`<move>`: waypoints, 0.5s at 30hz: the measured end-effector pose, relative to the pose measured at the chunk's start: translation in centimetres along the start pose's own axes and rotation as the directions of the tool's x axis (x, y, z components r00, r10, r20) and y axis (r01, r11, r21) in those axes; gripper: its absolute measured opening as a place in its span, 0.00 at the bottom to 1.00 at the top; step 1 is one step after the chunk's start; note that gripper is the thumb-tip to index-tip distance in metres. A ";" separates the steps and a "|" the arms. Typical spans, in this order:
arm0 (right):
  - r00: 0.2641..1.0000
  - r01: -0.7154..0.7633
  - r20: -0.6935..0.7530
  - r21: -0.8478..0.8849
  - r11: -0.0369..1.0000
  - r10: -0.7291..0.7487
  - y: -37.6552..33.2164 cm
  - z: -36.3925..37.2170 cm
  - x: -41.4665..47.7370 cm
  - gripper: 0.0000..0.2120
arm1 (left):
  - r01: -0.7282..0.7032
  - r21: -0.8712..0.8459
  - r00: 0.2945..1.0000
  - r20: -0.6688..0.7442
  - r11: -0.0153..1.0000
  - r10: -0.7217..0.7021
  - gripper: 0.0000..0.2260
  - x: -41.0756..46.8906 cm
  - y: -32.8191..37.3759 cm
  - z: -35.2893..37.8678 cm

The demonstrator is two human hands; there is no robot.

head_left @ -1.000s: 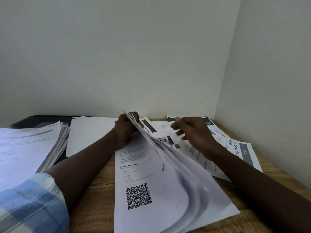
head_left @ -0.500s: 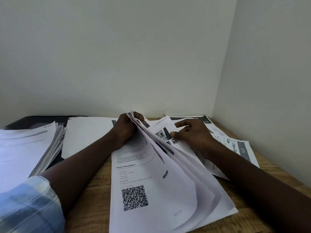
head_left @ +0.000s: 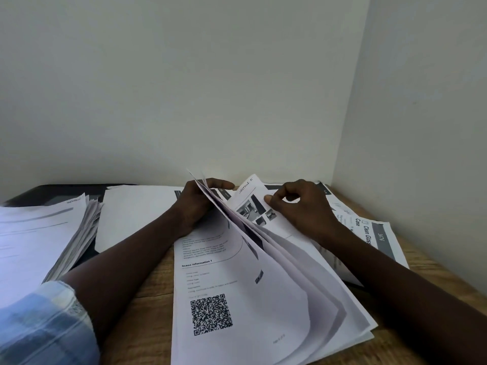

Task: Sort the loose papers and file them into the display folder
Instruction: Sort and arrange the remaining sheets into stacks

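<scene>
A stack of printed papers [head_left: 245, 293] lies in front of me on the wooden desk, its top sheet showing a QR code. My left hand [head_left: 196, 204] grips the far edge of several sheets and holds them lifted. Beneath them a sheet with small photos [head_left: 254, 210] and handwriting is exposed; my right hand [head_left: 297, 209] pinches its far part between thumb and fingers. More printed sheets [head_left: 374, 233] are spread to the right under my right arm. A dark folder [head_left: 47, 192] lies at the far left, mostly covered by paper.
A thick pile of papers [head_left: 39, 238] sits at the left over the dark folder. A blank white sheet [head_left: 134, 212] lies between that pile and my left arm. Walls close the desk [head_left: 147, 306] at the back and right.
My right hand has slid in toward the lifted sheets and closed thumb and fingers on the photo sheet. The lifted sheets have settled into a fan. My left hand has stayed put.
</scene>
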State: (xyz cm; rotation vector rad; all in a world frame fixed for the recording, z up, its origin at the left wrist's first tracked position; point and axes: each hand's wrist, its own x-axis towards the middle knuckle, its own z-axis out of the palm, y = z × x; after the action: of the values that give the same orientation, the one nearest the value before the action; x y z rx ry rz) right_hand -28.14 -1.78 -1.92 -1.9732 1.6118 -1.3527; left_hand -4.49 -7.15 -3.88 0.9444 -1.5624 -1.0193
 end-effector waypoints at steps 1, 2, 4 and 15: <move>0.999 -0.033 0.037 0.053 0.998 0.031 0.0 0.0 0.0 0.11 | -0.009 0.007 1.000 0.010 1.000 0.009 0.15 0.1 0.0 0.0; 0.995 -0.075 0.078 0.110 0.991 0.067 -0.1 0.0 0.0 0.11 | -0.017 0.009 1.000 0.009 1.000 0.017 0.16 0.0 0.0 0.0; 0.985 -0.131 0.138 0.191 0.973 0.106 -0.2 0.0 -0.2 0.11 | -0.021 0.022 1.000 0.001 1.000 0.021 0.17 0.2 0.1 0.1; 0.993 -0.106 0.059 0.041 0.994 0.103 0.9 -0.4 0.6 0.19 | -0.007 -0.057 0.999 -0.044 0.998 0.004 0.27 0.7 -0.7 -0.2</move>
State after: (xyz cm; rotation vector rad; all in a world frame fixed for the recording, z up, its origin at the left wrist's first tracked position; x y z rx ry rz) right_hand -29.00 -2.45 -2.04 -1.8577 1.6211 -1.2703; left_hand -4.34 -8.05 -4.32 0.9169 -1.4916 -1.0271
